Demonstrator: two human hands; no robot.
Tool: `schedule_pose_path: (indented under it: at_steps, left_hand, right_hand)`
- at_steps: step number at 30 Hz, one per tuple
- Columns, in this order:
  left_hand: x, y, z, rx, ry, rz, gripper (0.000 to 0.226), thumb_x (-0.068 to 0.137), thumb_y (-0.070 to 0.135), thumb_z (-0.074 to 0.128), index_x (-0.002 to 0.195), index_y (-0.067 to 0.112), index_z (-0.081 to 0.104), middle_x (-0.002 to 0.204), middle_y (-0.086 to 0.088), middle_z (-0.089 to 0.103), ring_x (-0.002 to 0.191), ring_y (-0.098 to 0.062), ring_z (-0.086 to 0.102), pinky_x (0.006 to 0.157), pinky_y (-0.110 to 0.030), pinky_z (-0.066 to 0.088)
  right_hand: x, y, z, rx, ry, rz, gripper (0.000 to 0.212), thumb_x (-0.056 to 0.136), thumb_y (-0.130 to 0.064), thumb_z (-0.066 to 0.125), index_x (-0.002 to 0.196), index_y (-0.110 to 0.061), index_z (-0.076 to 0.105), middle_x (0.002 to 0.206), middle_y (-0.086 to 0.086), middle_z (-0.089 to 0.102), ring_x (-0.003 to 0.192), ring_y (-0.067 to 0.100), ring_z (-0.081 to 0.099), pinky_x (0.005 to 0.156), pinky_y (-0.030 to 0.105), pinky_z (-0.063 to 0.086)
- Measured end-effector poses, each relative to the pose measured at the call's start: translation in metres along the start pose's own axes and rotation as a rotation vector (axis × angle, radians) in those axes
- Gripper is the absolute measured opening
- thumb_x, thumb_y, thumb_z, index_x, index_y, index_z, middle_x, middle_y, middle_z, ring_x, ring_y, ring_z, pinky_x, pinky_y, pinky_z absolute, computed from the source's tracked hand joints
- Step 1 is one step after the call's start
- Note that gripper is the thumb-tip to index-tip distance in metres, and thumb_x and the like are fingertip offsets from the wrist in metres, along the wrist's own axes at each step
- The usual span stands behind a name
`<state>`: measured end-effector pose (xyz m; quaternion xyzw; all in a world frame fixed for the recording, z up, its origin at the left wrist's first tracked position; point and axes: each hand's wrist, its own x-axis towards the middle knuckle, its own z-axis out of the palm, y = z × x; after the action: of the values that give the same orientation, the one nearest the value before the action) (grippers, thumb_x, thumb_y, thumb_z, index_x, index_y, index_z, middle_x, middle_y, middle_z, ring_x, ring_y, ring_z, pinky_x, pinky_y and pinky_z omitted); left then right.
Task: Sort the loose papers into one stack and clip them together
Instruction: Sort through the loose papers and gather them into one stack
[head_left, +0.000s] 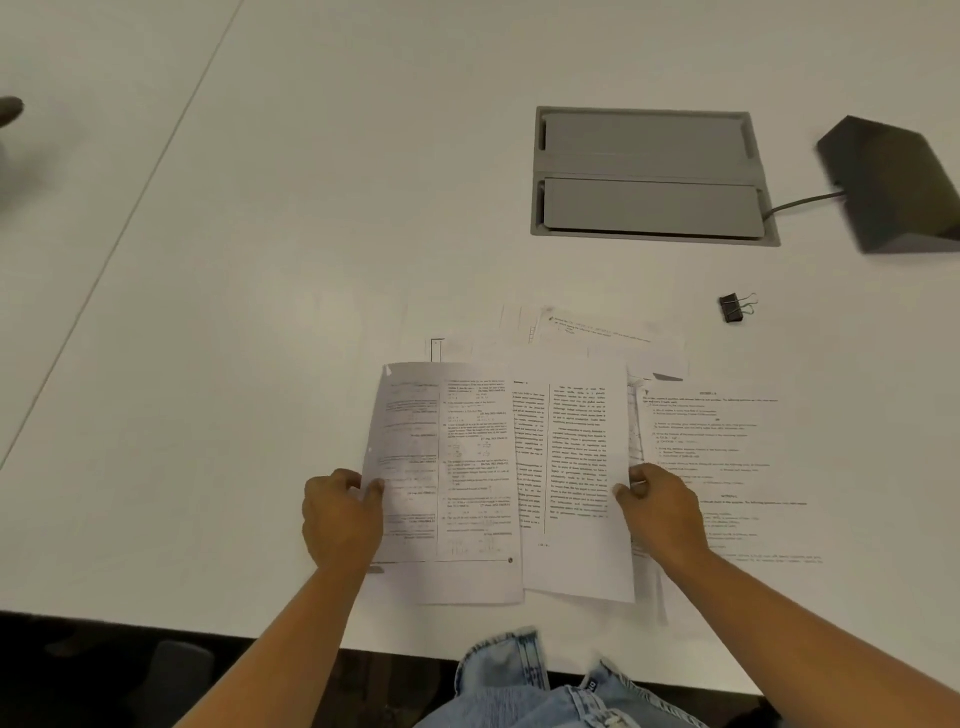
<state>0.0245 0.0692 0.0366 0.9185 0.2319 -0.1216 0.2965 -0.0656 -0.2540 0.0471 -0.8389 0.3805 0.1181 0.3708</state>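
Your left hand (340, 512) pinches the left edge of one printed sheet (447, 483), thumb on top. Your right hand (662, 514) pinches the right edge of a second sheet (576, 478). The two sheets overlap in the middle, close to your side of the surface (260, 260).

Paper is very light and floppy. It bends when you lift it by one side, and I think it will slide easily on this smooth top. It can crease or tear if you pull hard, so hold it softly by the edges, near the middle of each side, the way you hold it now.

Just past your right hand, another printed page (727, 447) lies flat. Behind the two you hold, more loose papers (587, 338) sit in a messy fan, partly under each other.

Farther back and to the right, the binder clip (736, 308) rests alone, well apart from the papers. It is small and hard, and its spring is likely stiff. Squeeze the two wire handles to open it.
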Motion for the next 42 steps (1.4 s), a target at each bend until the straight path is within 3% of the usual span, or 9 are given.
schedule_pose_path:
  at_steps: [6,11,15,19,26,30,34,38,42]
  left_hand:
    - [-0.007,-0.006,-0.01,-0.186,-0.07,0.054,0.017,0.103,0.027,0.05,0.112,0.015,0.056,0.098,-0.005,0.066,0.082,-0.03,0.068,0.057,-0.027,0.054]
    - [-0.019,-0.005,-0.018,-0.263,-0.063,0.082,0.026,0.103,0.028,0.047,0.124,0.013,0.053,0.103,-0.006,0.067,0.082,-0.027,0.067,0.062,-0.03,0.053]
    - [-0.031,0.0,-0.017,-0.308,-0.069,0.072,0.026,0.103,0.028,0.048,0.125,0.014,0.053,0.106,-0.003,0.065,0.082,-0.025,0.066,0.058,-0.024,0.05]
    - [-0.041,0.012,-0.011,-0.38,-0.098,0.078,0.02,0.103,0.026,0.05,0.12,0.016,0.054,0.103,-0.003,0.066,0.083,-0.023,0.067,0.059,-0.022,0.05]
    - [-0.057,0.039,0.0,-0.561,-0.229,0.036,0.014,0.102,0.024,0.053,0.115,0.019,0.056,0.102,-0.003,0.07,0.085,-0.022,0.069,0.061,-0.026,0.055]
    - [-0.073,0.055,0.002,-0.77,-0.437,-0.106,0.01,0.099,0.021,0.059,0.107,0.018,0.061,0.102,-0.009,0.077,0.089,-0.031,0.072,0.073,-0.049,0.062]
    - [-0.089,0.067,0.004,-0.848,-0.604,-0.161,0.019,0.097,0.017,0.061,0.116,0.012,0.062,0.102,-0.012,0.078,0.093,-0.035,0.073,0.076,-0.046,0.062]
    - [-0.098,0.075,0.004,-0.853,-0.677,-0.164,0.02,0.098,0.015,0.061,0.116,0.013,0.067,0.104,-0.013,0.077,0.092,-0.035,0.073,0.079,-0.048,0.061]
    - [-0.095,0.081,0.001,-0.78,-0.698,-0.197,0.034,0.101,0.045,0.046,0.109,0.024,0.071,0.101,-0.01,0.079,0.092,-0.035,0.076,0.075,-0.045,0.062]
  right_hand:
    - [-0.005,0.023,-0.028,0.211,0.053,0.066,0.023,0.088,-0.02,0.069,0.108,-0.008,0.068,0.091,0.004,0.071,0.089,0.027,0.067,0.085,0.042,0.055]
    - [-0.016,0.042,-0.065,0.509,0.082,0.11,0.013,0.09,-0.013,0.066,0.103,-0.014,0.066,0.097,0.009,0.072,0.082,0.027,0.065,0.066,0.035,0.052]
    - [-0.024,0.046,-0.085,0.656,0.09,0.127,0.011,0.089,-0.011,0.066,0.097,-0.018,0.066,0.103,0.012,0.072,0.09,0.032,0.064,0.088,0.052,0.05]
    - [-0.03,0.034,-0.089,0.772,0.042,0.126,0.006,0.09,-0.008,0.063,0.095,-0.012,0.065,0.106,0.014,0.071,0.093,0.03,0.063,0.088,0.047,0.05]
    - [-0.037,0.005,-0.074,0.773,-0.063,0.079,0.012,0.091,-0.011,0.063,0.101,-0.008,0.069,0.099,0.01,0.077,0.091,0.03,0.071,0.082,0.045,0.057]
    - [-0.04,-0.002,-0.061,0.655,-0.07,0.006,0.01,0.088,-0.017,0.068,0.097,-0.014,0.07,0.096,0.003,0.076,0.091,0.025,0.069,0.075,0.037,0.055]
    - [-0.045,-0.008,-0.052,0.633,-0.163,0.035,0.032,0.087,-0.037,0.066,0.116,-0.025,0.062,0.111,-0.011,0.071,0.105,0.008,0.063,0.091,0.032,0.048]
    - [-0.049,-0.008,-0.052,0.714,-0.25,0.054,0.029,0.092,-0.016,0.063,0.12,-0.023,0.064,0.11,-0.01,0.075,0.104,0.009,0.069,0.096,0.033,0.049]
    - [-0.05,-0.004,-0.057,0.735,-0.294,0.021,0.036,0.09,-0.007,0.064,0.124,-0.021,0.061,0.115,-0.009,0.073,0.108,0.01,0.068,0.096,0.035,0.05]
